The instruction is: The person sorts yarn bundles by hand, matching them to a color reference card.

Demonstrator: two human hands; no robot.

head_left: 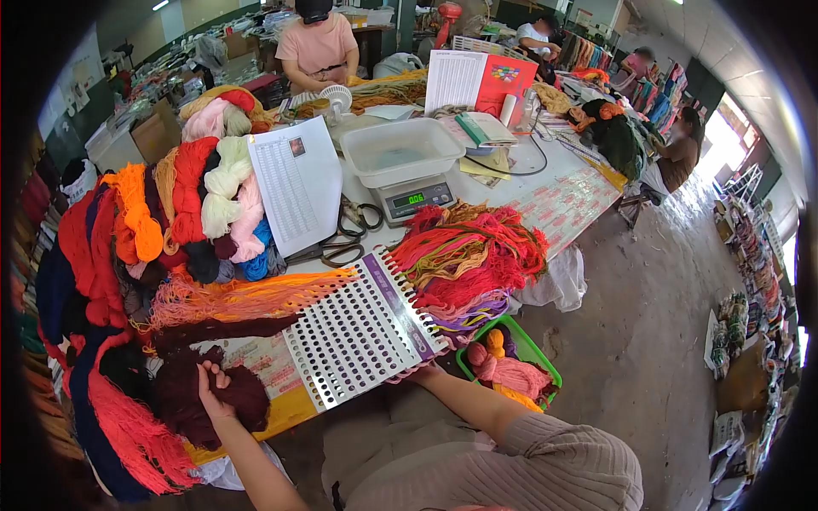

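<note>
A white perforated thread card [362, 328] with a purple border lies tilted across the table's front edge. Orange and peach threads [247, 298] run from holes on its left side, and dark maroon strands lead toward it too. At its lower right edge is my right hand [422, 372], gripping the card, with most of the fingers hidden beneath it. My left hand [216, 387] has its fingers curled at a bundle of dark maroon yarn [183, 400] on the table's left front. Red, green and purple thread bunches [473, 260] spread beyond the card's notched right edge.
A scale [415, 200] reading 0.06 carries a white plastic tub [400, 149]. Black scissors [349, 234] lie beside a printed sheet [298, 183]. Colored skeins [192, 192] pile up at left. A green basket [550, 375] of yarn stands below the table. Several people work farther back.
</note>
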